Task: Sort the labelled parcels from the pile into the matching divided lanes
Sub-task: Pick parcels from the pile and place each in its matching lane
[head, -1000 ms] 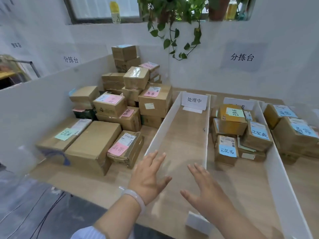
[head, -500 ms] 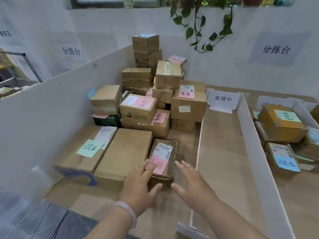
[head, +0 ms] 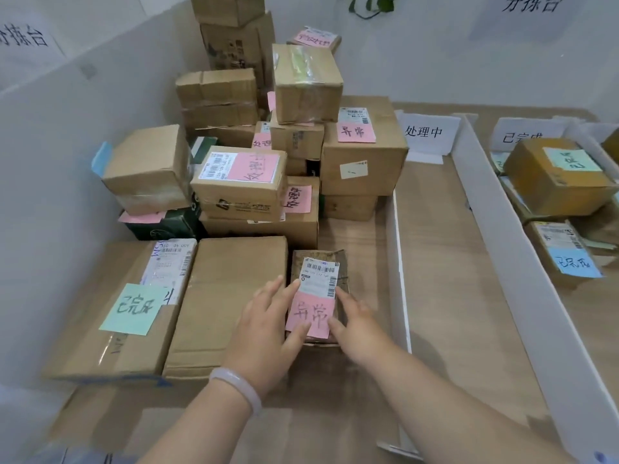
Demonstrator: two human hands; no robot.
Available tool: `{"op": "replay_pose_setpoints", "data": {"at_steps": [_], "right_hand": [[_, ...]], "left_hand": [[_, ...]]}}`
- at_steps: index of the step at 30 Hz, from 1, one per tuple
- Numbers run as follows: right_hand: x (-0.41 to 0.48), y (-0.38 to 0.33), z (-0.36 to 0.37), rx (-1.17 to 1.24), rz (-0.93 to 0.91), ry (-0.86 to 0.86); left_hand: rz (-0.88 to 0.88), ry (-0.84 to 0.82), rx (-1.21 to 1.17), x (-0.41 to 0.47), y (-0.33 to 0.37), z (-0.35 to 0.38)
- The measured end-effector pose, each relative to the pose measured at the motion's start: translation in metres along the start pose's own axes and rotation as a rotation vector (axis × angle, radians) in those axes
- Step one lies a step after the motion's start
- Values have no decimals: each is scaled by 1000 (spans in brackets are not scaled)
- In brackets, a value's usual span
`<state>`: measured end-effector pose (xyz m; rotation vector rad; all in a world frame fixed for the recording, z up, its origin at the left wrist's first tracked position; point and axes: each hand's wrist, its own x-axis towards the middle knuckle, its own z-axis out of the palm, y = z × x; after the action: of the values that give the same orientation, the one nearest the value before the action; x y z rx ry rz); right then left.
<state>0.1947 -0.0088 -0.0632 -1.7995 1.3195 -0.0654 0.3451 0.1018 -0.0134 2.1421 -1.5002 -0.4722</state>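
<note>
A small brown parcel (head: 321, 262) with a white shipping label and a pink note lies at the front of the pile. My left hand (head: 268, 324) presses against its left side and my right hand (head: 355, 324) against its right side, fingers touching the pink note. Behind it rises the pile of cardboard parcels (head: 268, 169), several with pink notes. A large flat parcel with a green note (head: 130, 309) lies at the front left, next to a plain flat box (head: 227, 296).
White dividers (head: 398, 262) (head: 516, 256) bound a bare wooden lane with a paper sign (head: 423, 132) at its far end. The lane to the right holds parcels with green and blue notes (head: 556, 175). A white wall panel (head: 50, 182) closes the left side.
My view and both hands have shifted left from the bare lane to the pile. The hands have come in from either side and now touch the small pink-noted parcel.
</note>
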Motion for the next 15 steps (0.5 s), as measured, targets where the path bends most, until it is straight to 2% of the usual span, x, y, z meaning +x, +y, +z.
{"op": "replay_pose_setpoints", "data": {"at_steps": [2,6,15], "right_hand": [[5,0,5,73,15,-20],[8,-1,7,280,45,46],[1,0,-9,534,212,165]], "left_hand": [[21,-14,-1,3,-1,0],[36,4,-38,9,-2,-2],[33,-38,-74,19,3,-4]]}}
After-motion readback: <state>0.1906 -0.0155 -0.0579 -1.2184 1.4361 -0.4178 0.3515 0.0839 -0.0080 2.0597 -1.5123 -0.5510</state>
